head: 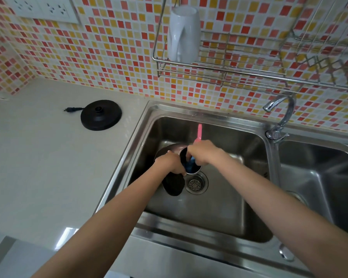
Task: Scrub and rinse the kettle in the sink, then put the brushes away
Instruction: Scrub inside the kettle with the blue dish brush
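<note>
The steel kettle (165, 150) lies tilted in the left sink basin (219, 207), its mouth facing right and its black lid (174, 186) hanging open below. My left hand (172, 162) grips the kettle at its rim. My right hand (201, 152) grips a brush with a pink handle (199, 132) that sticks up behind the hand. The brush's blue head (190, 166) is inside the kettle's mouth. Only this one brush is in view.
The drain strainer (196, 184) sits just right of the kettle. A tap (279, 117) stands between the two basins, with no water running. The black kettle base (101, 114) with its plug rests on the counter to the left. A white mug (184, 35) hangs in a wire wall rack.
</note>
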